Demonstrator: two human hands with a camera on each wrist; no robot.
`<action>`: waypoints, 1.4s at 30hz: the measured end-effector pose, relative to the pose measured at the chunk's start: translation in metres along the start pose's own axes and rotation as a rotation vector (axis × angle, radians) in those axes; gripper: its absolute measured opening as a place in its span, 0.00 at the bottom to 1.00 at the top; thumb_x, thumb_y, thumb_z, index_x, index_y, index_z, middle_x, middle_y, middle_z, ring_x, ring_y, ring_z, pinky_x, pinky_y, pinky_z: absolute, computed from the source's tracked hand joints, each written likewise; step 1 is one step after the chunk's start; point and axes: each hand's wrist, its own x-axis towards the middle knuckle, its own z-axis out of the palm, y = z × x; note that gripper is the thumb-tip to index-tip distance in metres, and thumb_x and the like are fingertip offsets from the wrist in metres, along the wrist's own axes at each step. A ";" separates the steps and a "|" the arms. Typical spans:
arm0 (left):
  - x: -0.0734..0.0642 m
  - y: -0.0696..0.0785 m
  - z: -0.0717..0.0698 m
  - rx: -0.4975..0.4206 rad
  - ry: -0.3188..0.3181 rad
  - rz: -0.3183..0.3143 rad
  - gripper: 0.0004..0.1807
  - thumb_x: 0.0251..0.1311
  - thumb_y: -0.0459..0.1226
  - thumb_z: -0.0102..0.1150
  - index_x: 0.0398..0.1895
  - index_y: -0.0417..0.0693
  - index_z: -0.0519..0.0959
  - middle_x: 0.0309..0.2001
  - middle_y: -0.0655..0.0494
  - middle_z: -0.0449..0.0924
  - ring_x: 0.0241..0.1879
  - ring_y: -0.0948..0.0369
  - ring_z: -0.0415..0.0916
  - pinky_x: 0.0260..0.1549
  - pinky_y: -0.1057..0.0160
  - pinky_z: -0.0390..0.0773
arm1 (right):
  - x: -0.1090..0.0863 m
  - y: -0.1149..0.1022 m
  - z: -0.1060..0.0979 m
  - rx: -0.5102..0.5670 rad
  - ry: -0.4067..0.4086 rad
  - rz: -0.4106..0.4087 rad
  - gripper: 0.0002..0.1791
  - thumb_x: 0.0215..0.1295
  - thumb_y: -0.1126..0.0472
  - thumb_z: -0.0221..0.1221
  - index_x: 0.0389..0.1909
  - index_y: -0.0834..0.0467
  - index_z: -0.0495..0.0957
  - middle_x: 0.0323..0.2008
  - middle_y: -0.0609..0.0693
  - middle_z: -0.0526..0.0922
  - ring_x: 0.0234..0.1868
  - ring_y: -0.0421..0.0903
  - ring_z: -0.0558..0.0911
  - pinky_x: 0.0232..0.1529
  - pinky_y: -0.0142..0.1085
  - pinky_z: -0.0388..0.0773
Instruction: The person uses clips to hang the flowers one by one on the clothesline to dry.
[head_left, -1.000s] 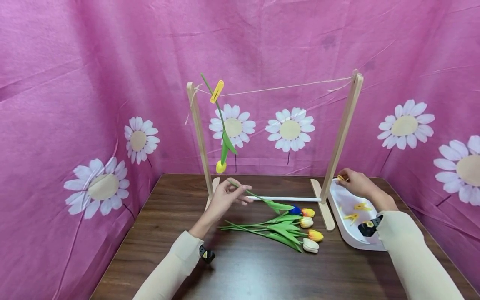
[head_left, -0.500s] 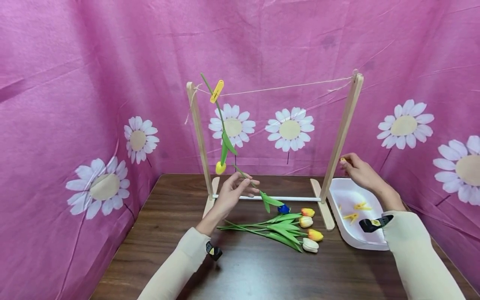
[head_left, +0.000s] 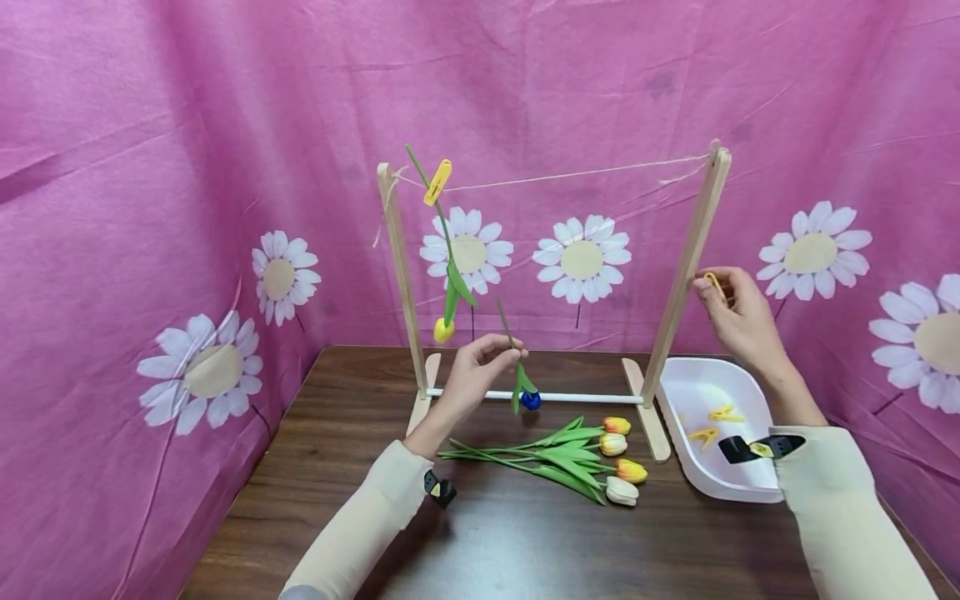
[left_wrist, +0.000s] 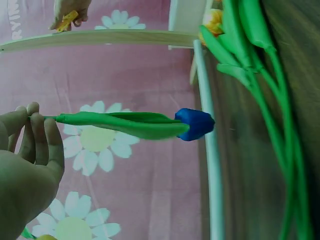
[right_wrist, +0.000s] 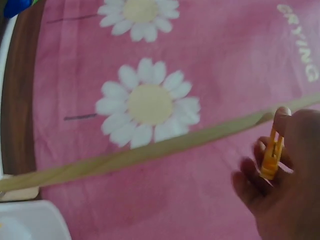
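My left hand (head_left: 483,367) pinches the stem of a blue artificial tulip (left_wrist: 195,124) between thumb and fingertips. The bloom hangs downward in front of the white crossbar (head_left: 585,398). By the right post of the wooden frame, my right hand (head_left: 738,321) holds a yellow clothespin (right_wrist: 272,155) between thumb and fingers. A string (head_left: 570,176) runs between the two posts. At its left end another yellow clothespin (head_left: 438,182) clips a yellow tulip (head_left: 444,330) upside down. Several orange-yellow and white tulips (head_left: 570,460) lie on the table, stems to the left.
A white tray (head_left: 678,454) with a few yellow clothespins (head_left: 703,437) stands on the right, beside the foot of the right wooden post (head_left: 686,271). Pink cloth (head_left: 570,100) printed with large daisies hangs behind and at both sides of the brown table (head_left: 495,550).
My right hand has risen from the tray with the clothespin. My left hand has moved slightly right and up, and the blue tulip has swung from lying sideways to hanging nearly vertical.
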 end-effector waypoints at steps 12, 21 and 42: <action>0.020 0.035 0.000 0.013 0.070 0.084 0.12 0.76 0.36 0.62 0.56 0.40 0.85 0.48 0.43 0.90 0.47 0.64 0.88 0.56 0.61 0.87 | 0.006 -0.055 0.005 0.079 0.198 -0.110 0.17 0.64 0.67 0.74 0.53 0.64 0.86 0.34 0.30 0.75 0.35 0.28 0.73 0.36 0.17 0.69; 0.037 0.058 0.000 -0.091 0.094 0.177 0.14 0.78 0.31 0.57 0.59 0.30 0.80 0.40 0.62 0.89 0.41 0.61 0.88 0.52 0.58 0.89 | 0.007 -0.093 0.024 0.165 0.062 -0.120 0.18 0.68 0.66 0.72 0.57 0.63 0.84 0.34 0.25 0.84 0.31 0.28 0.81 0.34 0.18 0.76; 0.081 0.096 0.009 -0.258 0.264 0.275 0.17 0.81 0.31 0.52 0.65 0.29 0.76 0.35 0.57 0.83 0.34 0.66 0.84 0.41 0.68 0.88 | 0.061 -0.184 0.070 0.254 -0.073 -0.166 0.15 0.65 0.61 0.75 0.51 0.59 0.87 0.33 0.35 0.89 0.28 0.34 0.81 0.24 0.24 0.72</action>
